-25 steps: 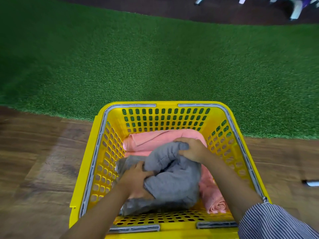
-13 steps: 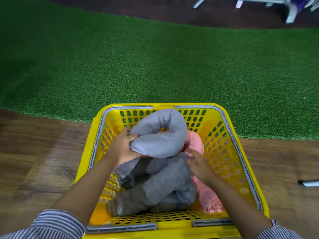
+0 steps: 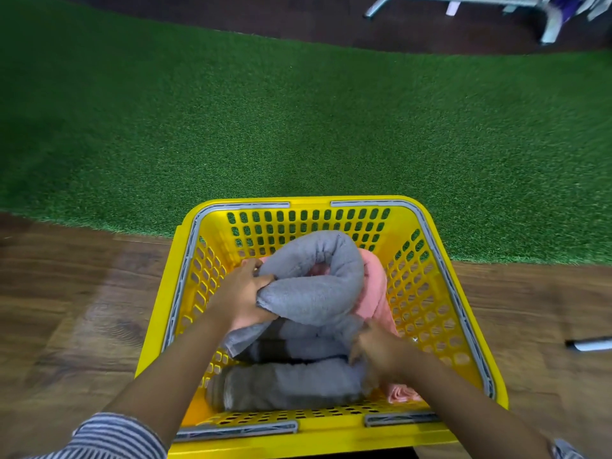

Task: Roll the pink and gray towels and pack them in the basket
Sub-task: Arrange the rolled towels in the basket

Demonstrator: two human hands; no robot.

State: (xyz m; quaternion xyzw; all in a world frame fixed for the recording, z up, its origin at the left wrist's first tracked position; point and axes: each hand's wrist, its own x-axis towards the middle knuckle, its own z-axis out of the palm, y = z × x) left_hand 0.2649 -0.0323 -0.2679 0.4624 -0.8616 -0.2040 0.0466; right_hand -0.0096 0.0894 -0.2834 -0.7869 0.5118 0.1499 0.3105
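A yellow perforated basket (image 3: 440, 293) stands on the wooden floor right in front of me. Inside it a rolled gray towel (image 3: 318, 279) bends into an arch, and my left hand (image 3: 243, 294) grips its left end, lifted above the other towels. A second gray roll (image 3: 291, 385) lies along the basket's near side. My right hand (image 3: 374, 351) presses on the gray cloth at the right end of the lower rolls. A pink towel (image 3: 376, 293) lies along the right side underneath, mostly hidden.
Green artificial turf (image 3: 298, 127) stretches beyond the basket. Wood-look floor (image 3: 82, 309) lies on both sides. A dark-tipped white pen-like object (image 3: 589, 344) rests on the floor at right. Metal furniture legs (image 3: 546, 24) stand at the far top right.
My left hand has lifted one end of a gray roll up from low in the basket, arching it. My right hand moved from the far side to the near right end.
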